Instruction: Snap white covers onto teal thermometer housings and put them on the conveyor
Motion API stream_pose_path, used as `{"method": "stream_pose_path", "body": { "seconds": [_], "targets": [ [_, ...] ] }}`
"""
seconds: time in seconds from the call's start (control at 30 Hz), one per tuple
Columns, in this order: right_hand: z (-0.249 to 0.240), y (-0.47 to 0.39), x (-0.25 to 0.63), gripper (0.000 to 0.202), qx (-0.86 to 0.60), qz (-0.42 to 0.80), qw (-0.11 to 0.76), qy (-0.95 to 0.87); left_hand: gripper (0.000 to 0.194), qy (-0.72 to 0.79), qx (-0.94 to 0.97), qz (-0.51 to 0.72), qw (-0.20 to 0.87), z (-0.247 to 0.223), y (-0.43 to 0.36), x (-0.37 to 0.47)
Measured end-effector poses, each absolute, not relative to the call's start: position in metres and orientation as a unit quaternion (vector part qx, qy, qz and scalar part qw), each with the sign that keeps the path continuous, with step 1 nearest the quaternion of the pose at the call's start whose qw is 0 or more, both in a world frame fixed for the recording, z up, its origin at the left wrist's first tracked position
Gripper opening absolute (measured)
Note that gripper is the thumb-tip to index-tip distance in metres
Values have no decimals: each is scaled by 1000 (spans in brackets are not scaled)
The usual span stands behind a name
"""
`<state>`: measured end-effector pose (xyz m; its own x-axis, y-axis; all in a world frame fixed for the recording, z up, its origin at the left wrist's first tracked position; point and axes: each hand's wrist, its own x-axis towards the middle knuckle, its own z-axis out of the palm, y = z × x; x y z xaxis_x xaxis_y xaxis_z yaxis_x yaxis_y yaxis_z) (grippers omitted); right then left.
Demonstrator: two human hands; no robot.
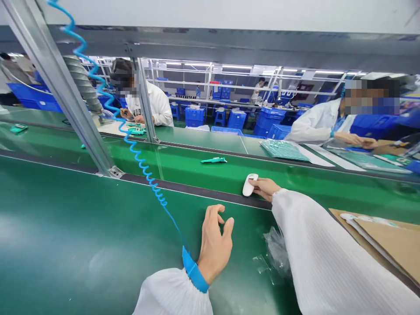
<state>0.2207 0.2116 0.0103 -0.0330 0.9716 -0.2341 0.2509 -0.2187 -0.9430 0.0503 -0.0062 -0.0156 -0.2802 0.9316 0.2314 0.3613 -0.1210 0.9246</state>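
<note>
My right hand (265, 188) reaches over the green conveyor belt (177, 170) and grips a white, rounded handheld device (248, 185) with a small dark window. The device is at the belt's near edge, its long side tilted. Whether it rests on the belt I cannot tell. Above the green bench top (98, 227), my left hand (216, 240) is empty, its fingers half curled and apart. A blue wrist strap (195, 272) circles that wrist, joined to a coiled blue cord (144, 168). Crumpled clear plastic bags (278, 249) lie beside my right sleeve.
A slim green-and-white piece (214, 160) lies farther along the belt. Cardboard (390, 245) with white items sits at the right. A metal post (65, 87) rises at the left. Across the belt, two people in white (160, 105) (318, 120) work with their hands.
</note>
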Motion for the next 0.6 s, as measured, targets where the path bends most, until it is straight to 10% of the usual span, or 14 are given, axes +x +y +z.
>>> {"method": "stream_pose_path", "body": {
  "seconds": [0.3,0.6],
  "targets": [
    [12,281,169,55,-701,97,229,-669,21,610,509,540,278,-19,-7,52],
    [1,310,120,51,-565,-12,48,-824,20,610,496,552,279,-20,-7,52]
  ]
}}
